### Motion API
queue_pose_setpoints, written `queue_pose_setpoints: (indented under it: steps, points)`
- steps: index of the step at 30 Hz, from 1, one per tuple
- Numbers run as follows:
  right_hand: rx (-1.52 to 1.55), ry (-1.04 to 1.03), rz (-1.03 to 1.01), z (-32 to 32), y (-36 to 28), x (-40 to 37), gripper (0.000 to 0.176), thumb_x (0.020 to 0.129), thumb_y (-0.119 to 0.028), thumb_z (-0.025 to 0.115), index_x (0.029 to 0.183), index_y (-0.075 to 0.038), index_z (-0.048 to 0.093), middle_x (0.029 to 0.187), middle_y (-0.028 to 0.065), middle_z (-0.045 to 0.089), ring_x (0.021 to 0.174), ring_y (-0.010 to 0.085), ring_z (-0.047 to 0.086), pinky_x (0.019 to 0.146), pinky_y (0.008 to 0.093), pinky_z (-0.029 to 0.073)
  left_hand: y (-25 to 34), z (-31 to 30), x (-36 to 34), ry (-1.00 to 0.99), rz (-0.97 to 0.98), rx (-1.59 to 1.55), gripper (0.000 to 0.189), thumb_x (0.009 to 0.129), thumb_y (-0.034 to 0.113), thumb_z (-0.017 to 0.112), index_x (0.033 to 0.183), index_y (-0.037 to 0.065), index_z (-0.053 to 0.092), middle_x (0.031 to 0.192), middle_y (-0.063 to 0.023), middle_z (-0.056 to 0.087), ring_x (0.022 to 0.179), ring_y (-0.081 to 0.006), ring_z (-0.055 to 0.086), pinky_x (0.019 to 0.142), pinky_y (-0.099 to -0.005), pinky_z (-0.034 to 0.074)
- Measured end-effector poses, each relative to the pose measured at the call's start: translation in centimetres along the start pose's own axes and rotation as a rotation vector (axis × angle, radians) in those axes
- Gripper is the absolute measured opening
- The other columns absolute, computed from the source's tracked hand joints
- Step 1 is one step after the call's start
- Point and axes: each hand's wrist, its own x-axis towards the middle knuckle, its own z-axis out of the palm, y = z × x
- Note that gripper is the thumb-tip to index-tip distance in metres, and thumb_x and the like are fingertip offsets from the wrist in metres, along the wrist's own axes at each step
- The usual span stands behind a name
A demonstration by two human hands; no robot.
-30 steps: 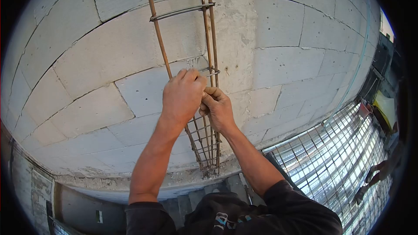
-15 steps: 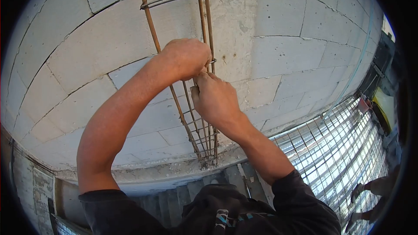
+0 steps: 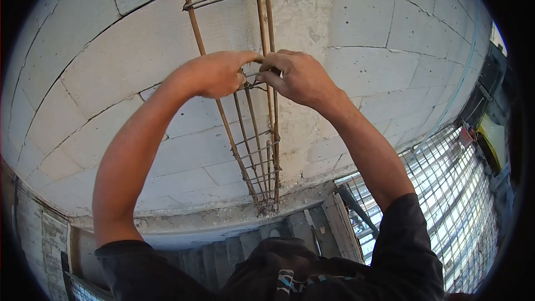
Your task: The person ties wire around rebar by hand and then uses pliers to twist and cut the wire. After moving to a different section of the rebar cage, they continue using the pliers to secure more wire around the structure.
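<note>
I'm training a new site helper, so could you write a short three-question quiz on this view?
1. True or false: the left hand and the right hand are both at the steel bar cage.
2. Which is at the lower right of the picture?
a) a wheelbarrow
b) a steel mesh
c) a coiled hose
3. Fill in the blank: the sleeves are ____ in colour.

Key: 1 true; 2 b; 3 dark

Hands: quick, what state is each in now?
Left hand: curled, index finger out towards the bars; any hold can't be told.
Right hand: fingers bent at the bars; any hold can't be told.
</note>
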Motion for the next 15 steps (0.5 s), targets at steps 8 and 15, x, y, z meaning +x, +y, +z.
queue_pose_setpoints:
  steps: [8,15]
  points:
    - [0.173,-0.057,0.498,2.1,-0.5,-1.8,0.037,0.09,-0.038,0.067,0.081,-0.003,0.07,0.062,0.0119,0.065,0.06,0.028,0.066,0.061,0.0405,0.051,-0.1,6.8,-1.6,0.412,-0.165,0.049,0.033,0.096,0.023,0.058,0.12,-0.001,0.06,0.099,-0.0178,0.072,0.09,-0.0354,0.069,0.08,-0.0429,0.052]
    - [0.848,-0.029,0.743,5.0,-1.0,-4.1,0.039,0.095,-0.036,0.064,0.081,0.001,0.065,0.052,0.0008,0.05,0.042,0.0076,0.041,0.041,0.0279,0.032,0.0,8.3,-1.1,0.515,-0.199,0.118,0.033,0.098,0.027,0.056,0.114,0.0,0.063,0.09,-0.0192,0.07,0.087,-0.0375,0.068,0.076,-0.0461,0.051]
